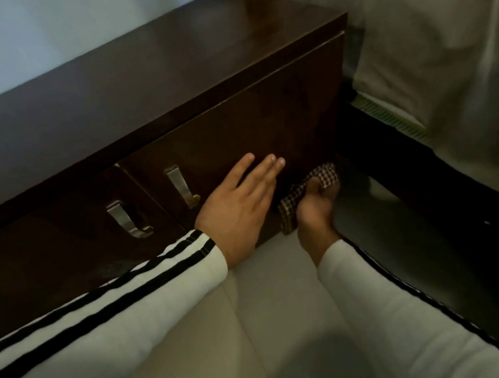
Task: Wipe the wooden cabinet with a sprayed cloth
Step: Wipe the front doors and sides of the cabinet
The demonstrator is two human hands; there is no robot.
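Observation:
A low dark wooden cabinet (149,85) runs from the left edge to the upper right. Its front has two doors, each with a metal handle (181,188). My left hand (237,205) lies flat with spread fingers on the right door. Just to its right, my right hand (314,209) grips a brown and white checked cloth (326,175) pressed against the lower right corner of that door, close to the floor. Part of the cloth hangs below the fist, along the door's bottom edge.
A second metal handle (127,219) sits on the left door. A bed with pale bedding (430,44) and a dark frame (422,187) stands close at the right, leaving a narrow gap. Light floor tiles (273,326) lie below my white striped sleeves.

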